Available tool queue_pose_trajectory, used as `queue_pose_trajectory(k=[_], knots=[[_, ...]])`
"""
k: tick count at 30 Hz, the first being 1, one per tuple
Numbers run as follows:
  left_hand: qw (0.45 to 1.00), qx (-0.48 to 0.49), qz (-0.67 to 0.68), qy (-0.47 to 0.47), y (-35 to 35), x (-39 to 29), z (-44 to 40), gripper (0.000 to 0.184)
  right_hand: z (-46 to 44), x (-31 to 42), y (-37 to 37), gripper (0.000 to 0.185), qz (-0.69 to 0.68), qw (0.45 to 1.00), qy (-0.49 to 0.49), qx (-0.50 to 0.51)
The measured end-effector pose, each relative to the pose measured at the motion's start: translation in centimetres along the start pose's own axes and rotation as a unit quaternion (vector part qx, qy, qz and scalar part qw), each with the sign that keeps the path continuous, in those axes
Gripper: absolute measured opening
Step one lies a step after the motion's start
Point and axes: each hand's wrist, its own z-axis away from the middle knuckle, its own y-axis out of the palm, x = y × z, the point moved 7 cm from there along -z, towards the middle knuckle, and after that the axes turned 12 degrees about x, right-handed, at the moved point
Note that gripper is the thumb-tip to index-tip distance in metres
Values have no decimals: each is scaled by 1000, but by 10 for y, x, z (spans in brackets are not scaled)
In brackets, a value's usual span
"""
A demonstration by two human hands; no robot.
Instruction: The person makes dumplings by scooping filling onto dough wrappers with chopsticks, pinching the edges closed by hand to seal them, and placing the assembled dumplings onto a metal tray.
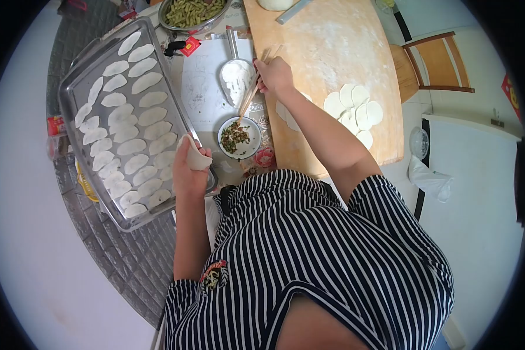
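Note:
My left hand (pixel 188 175) holds a round dumpling wrapper (pixel 199 156), curved across its fingers, by the near right corner of the metal tray (pixel 184 114). Chopsticks (pixel 251 96) are gripped in my right hand (pixel 275 76), above the left edge of the wooden board. Their tips reach down into a white bowl (pixel 254 137) of chopped filling (pixel 234 139). Rows of folded dumplings (pixel 147 83) lie on the tray. Several flat wrappers (pixel 361 116) are piled on the floured board (pixel 315 52), and a few more lie partly hidden under my right forearm.
Beyond the bowl, a metal scoop (pixel 237 76) of flour rests on paper (pixel 204 81). A basin of green pods (pixel 192 13) stands at the back. Dough (pixel 275 3) and a scraper-like grey bar (pixel 293 11) lie on the board's far end. A wooden chair (pixel 440 61) is at the right.

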Motion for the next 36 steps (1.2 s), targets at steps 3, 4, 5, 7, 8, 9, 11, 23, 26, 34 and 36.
queue_pose_trajectory(k=[3, 4, 5, 7, 8, 9, 11, 23, 26, 34, 36], knots=[[1000, -16, -2, -5, -7, 3, 1, 26, -14, 6, -3, 38, 74, 996, 20, -38], [1000, -18, 2, -9, -7, 5, 2, 28, -17, 6, -3, 37, 82, 996, 23, -39], [1000, -21, 5, -9, -7, 5, 4, 28, -20, 5, -4, 37, 90, 995, 28, -40], [999, -36, 12, -14, -7, 6, 6, 22, -22, 4, -7, 34, 115, 992, 20, -55], [999, -38, 15, -13, -7, 6, 7, 22, -24, 1, -7, 32, 99, 994, 29, -45], [999, -34, 12, -15, -7, 6, 8, 24, -24, -2, -7, 31, 83, 995, 38, -35], [999, -30, 11, -18, -9, 7, 9, 25, 1, 9, -12, 29, 45, 998, 32, -33], [969, -63, -221, -90, -37, 41, 38, 36, 162, -10, 24, 28, 54, 949, -295, 94], [980, -25, -173, -96, -41, 71, 36, 36, 167, -32, 41, 25, 1, 956, -257, 145], [994, 1, -30, -103, -31, 106, 13, 37, 171, -52, 32, 18, -148, 970, -122, 150], [995, 6, -20, -98, -32, 108, 9, 37, 169, -62, 31, 20, -140, 973, -115, 143]])
